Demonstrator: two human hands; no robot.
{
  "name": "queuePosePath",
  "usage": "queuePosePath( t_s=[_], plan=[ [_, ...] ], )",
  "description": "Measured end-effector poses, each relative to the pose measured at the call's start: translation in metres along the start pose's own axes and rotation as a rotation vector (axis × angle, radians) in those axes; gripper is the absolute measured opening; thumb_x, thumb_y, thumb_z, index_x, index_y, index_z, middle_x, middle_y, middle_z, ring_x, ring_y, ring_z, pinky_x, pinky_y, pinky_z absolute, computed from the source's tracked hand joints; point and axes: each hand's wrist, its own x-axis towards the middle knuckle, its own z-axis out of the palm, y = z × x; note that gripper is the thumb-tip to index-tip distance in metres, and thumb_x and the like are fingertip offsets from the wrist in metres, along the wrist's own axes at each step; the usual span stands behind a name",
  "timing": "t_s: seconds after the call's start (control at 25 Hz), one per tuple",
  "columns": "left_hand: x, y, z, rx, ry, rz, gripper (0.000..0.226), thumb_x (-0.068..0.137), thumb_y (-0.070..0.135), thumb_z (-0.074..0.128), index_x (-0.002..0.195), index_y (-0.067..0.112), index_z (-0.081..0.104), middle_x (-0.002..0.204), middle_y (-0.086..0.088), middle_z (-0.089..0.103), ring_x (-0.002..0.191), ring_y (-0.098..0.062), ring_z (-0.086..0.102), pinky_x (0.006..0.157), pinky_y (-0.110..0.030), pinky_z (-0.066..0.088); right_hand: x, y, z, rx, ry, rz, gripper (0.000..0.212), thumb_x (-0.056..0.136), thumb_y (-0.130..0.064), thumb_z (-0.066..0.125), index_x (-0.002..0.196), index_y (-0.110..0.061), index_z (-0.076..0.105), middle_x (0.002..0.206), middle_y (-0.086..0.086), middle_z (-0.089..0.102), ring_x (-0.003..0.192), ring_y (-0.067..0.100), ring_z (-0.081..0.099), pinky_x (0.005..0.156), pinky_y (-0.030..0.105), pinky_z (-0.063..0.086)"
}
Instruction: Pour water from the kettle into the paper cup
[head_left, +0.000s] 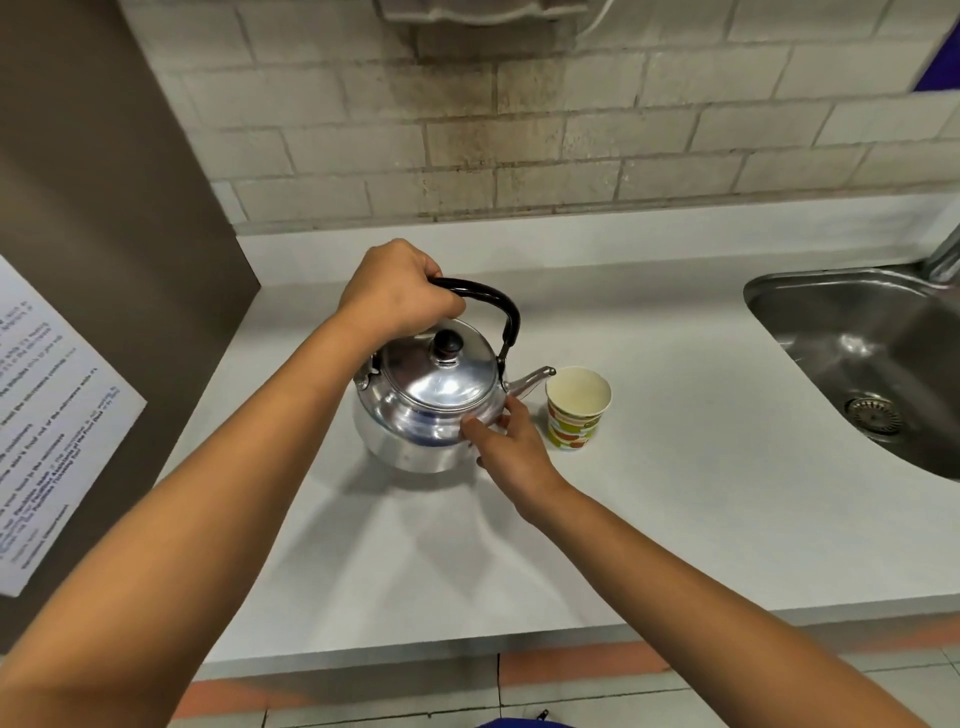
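The left hand (397, 288) grips the black handle (488, 301) of a steel kettle (431, 410), while the right hand (511, 441) rests with loosely spread fingers against the kettle's side below the spout (535, 378). The kettle sits on the white tabletop (675, 519), spout pointing at an upright patterned paper cup (576, 410) just beside it. A steel sink (872, 358) lies to the right.
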Motion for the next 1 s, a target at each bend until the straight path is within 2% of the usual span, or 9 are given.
queuePosePath(
  t_s=[0.16, 0.28, 0.44, 0.56, 0.72, 1.0],
  plan=[
    [0.002, 0.01, -0.001, 0.017, -0.03, 0.01, 0.018, 0.061, 0.019, 0.067, 0.047, 0.016, 0.058, 0.045, 0.0, 0.044, 0.044, -0.015, 0.042, 0.045, -0.02, 0.034, 0.004, 0.001, -0.003, 0.059, -0.003, -0.012, 0.045, 0.082, -0.018, 0.058, 0.123, -0.023, 0.039, 0.107, -0.008, 0.053, 0.103, 0.015, 0.053, 0.099, 0.038, 0.045],
    [0.003, 0.018, -0.001, 0.041, -0.037, 0.032, 0.022, 0.062, 0.02, 0.068, 0.044, 0.017, 0.054, 0.046, -0.001, 0.044, 0.046, -0.015, 0.042, 0.047, -0.022, 0.034, 0.006, 0.001, -0.006, 0.085, 0.0, -0.027, 0.036, 0.082, -0.016, 0.057, 0.112, -0.027, 0.04, 0.102, -0.009, 0.056, 0.103, 0.015, 0.055, 0.098, 0.039, 0.046],
    [0.004, 0.027, -0.001, 0.072, -0.051, 0.041, 0.02, 0.063, 0.02, 0.067, 0.047, 0.017, 0.057, 0.047, -0.001, 0.046, 0.047, -0.016, 0.042, 0.047, -0.023, 0.034, 0.007, 0.001, -0.009, 0.1, -0.009, -0.025, 0.037, 0.083, -0.018, 0.057, 0.116, -0.023, 0.042, 0.11, -0.003, 0.056, 0.105, 0.017, 0.055, 0.101, 0.043, 0.045],
    [0.004, 0.031, 0.0, 0.085, -0.058, 0.05, 0.011, 0.064, 0.018, 0.066, 0.058, 0.009, 0.065, 0.049, -0.002, 0.046, 0.051, -0.02, 0.042, 0.05, -0.024, 0.035, 0.008, 0.002, -0.009, 0.096, -0.01, -0.018, 0.042, 0.083, -0.018, 0.057, 0.122, -0.018, 0.042, 0.112, 0.0, 0.056, 0.108, 0.019, 0.055, 0.102, 0.045, 0.044],
    [0.006, 0.037, 0.0, 0.117, -0.055, 0.077, 0.016, 0.065, 0.018, 0.065, 0.065, 0.002, 0.067, 0.051, -0.003, 0.042, 0.056, -0.022, 0.04, 0.049, -0.025, 0.032, 0.01, 0.002, -0.009, 0.103, -0.022, 0.003, 0.045, 0.083, -0.021, 0.056, 0.125, -0.016, 0.041, 0.123, 0.007, 0.056, 0.115, 0.023, 0.053, 0.103, 0.047, 0.043],
    [0.01, 0.046, 0.001, 0.206, -0.085, 0.116, 0.013, 0.067, 0.018, 0.064, 0.06, 0.007, 0.063, 0.053, -0.003, 0.043, 0.053, -0.022, 0.039, 0.045, -0.023, 0.03, 0.014, 0.003, -0.008, 0.127, -0.028, 0.019, 0.037, 0.084, -0.023, 0.057, 0.118, -0.019, 0.043, 0.114, 0.004, 0.055, 0.114, 0.026, 0.054, 0.102, 0.047, 0.044]
  ],
)
